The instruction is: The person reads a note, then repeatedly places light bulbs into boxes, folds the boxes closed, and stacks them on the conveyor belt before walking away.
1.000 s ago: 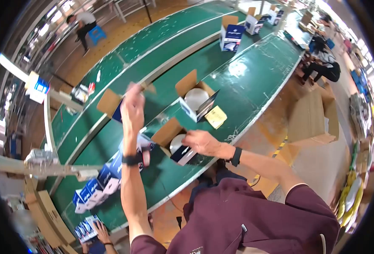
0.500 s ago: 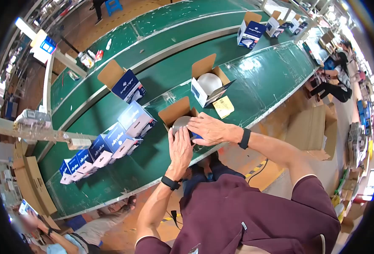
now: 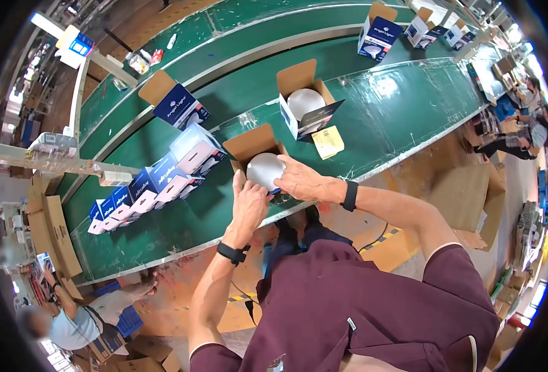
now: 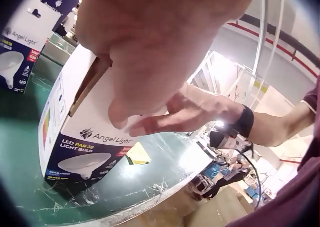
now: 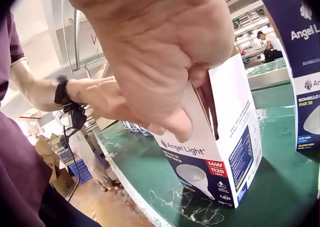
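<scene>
An open light bulb box (image 3: 249,141) stands on the green table in front of me, its brown back flap raised. Inside lies a round white bulb (image 3: 266,172), face up. My left hand (image 3: 251,208) pinches the near wall at its left, thumb outside and fingers over the rim. At the right of that same wall, my right hand (image 3: 303,181) pinches the rim, its thumb (image 5: 176,127) against the white front panel. Printed on the front (image 4: 85,159) are a bulb picture and lettering. The fingertips inside the box are hidden.
A second open box (image 3: 299,68) with a bulb stands behind, beside a yellow card (image 3: 328,142). To the left is a row of closed boxes (image 3: 162,173) and another open box (image 3: 175,105). More open boxes (image 3: 379,37) stand far right. The table's near edge (image 3: 373,175) runs before me.
My left hand came down from the upper left to the box. Both hands lay flat over the opening half a second ago; now they grip its near wall, and more of the bulb shows.
</scene>
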`<state>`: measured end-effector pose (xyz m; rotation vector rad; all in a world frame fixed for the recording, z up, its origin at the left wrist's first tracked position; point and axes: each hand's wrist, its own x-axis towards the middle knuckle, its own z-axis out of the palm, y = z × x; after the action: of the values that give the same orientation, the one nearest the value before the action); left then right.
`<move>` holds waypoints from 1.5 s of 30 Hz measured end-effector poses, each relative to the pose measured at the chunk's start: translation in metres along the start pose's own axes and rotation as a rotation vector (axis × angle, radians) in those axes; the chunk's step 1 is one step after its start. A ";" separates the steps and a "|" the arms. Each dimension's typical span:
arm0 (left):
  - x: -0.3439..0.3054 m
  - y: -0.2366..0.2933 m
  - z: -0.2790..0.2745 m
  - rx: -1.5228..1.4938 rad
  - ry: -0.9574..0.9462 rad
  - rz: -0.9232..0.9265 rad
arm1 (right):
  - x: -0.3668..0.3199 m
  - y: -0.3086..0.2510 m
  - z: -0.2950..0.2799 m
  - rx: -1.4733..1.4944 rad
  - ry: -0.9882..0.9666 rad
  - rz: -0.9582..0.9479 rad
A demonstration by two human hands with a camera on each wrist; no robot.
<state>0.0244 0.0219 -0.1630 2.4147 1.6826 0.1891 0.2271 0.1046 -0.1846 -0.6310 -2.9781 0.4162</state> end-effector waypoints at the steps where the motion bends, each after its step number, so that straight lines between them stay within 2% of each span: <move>1: -0.007 0.003 0.000 0.011 0.131 -0.011 | -0.008 0.002 -0.005 0.010 0.014 -0.008; 2: -0.011 0.006 0.001 0.021 0.263 -0.020 | -0.013 0.004 -0.009 0.019 0.028 -0.014; 5: -0.018 0.021 0.010 -0.061 0.366 -0.127 | -0.023 0.011 -0.004 0.150 0.283 -0.226; 8: -0.021 0.020 0.016 -0.197 0.382 -0.179 | -0.037 0.017 -0.018 0.502 0.627 0.143; 9: -0.022 0.015 0.023 -0.301 0.386 -0.172 | -0.040 0.026 -0.012 0.739 0.623 0.336; 10: -0.025 0.012 0.033 -0.406 0.381 -0.162 | -0.032 0.034 0.007 1.117 0.581 0.497; 11: -0.027 0.012 0.043 -0.516 0.345 -0.201 | -0.024 0.048 0.036 1.178 0.447 0.482; 12: -0.028 0.009 0.047 -0.474 0.324 -0.105 | -0.017 0.058 0.059 1.237 0.315 0.466; 14: -0.022 -0.004 0.051 -0.389 0.287 0.083 | -0.002 0.056 0.081 1.152 0.283 0.484; 16: -0.017 -0.011 0.040 -0.401 0.146 0.064 | 0.002 0.053 0.078 1.216 0.240 0.535; 19: -0.006 -0.016 0.032 -0.348 0.064 0.067 | -0.002 0.050 0.071 1.179 0.244 0.518; 22: -0.002 -0.016 0.042 -0.327 0.077 0.050 | 0.017 0.067 0.034 1.578 0.497 0.437; 24: -0.009 -0.017 0.043 -0.316 0.094 0.051 | 0.038 0.079 -0.033 1.526 0.381 0.359; 26: -0.003 -0.016 0.037 -0.290 0.110 0.060 | 0.054 0.090 -0.063 1.107 0.045 0.008; 27: -0.003 -0.017 0.037 -0.287 0.133 0.075 | 0.058 0.088 -0.060 1.134 -0.185 0.195; 29: -0.012 -0.028 0.048 -0.375 0.086 0.042 | 0.051 0.083 -0.063 1.005 -0.323 -0.011; 30: -0.014 -0.028 0.053 -0.424 0.056 0.021 | 0.044 0.078 -0.060 0.816 -0.319 -0.094; 31: -0.009 -0.025 0.047 -0.427 0.133 0.036 | 0.036 0.069 -0.054 0.601 -0.273 -0.127; 32: -0.008 -0.026 0.046 -0.418 0.128 0.044 | 0.032 0.063 -0.048 0.385 -0.226 -0.161; 33: -0.011 -0.028 0.046 -0.408 0.117 0.051 | 0.033 0.062 -0.044 0.338 -0.202 -0.189; 36: -0.014 -0.030 0.047 -0.392 0.121 0.050 | 0.026 0.060 -0.044 0.398 -0.176 -0.145; 39: -0.009 -0.030 0.040 -0.387 0.103 0.062 | 0.027 0.056 -0.049 0.327 -0.129 -0.190; 42: -0.011 -0.030 0.037 -0.380 0.120 0.050 | 0.032 0.062 -0.035 0.385 -0.082 -0.267; 44: -0.017 -0.027 0.039 -0.355 0.153 0.038 | 0.026 0.064 -0.030 0.521 0.031 -0.284; 45: -0.021 -0.014 0.042 -0.488 0.238 -0.226 | 0.020 0.069 -0.019 0.583 0.067 -0.278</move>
<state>0.0134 0.0031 -0.2069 1.8886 1.7352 0.7779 0.2377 0.1783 -0.1854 -0.1645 -2.6156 1.1381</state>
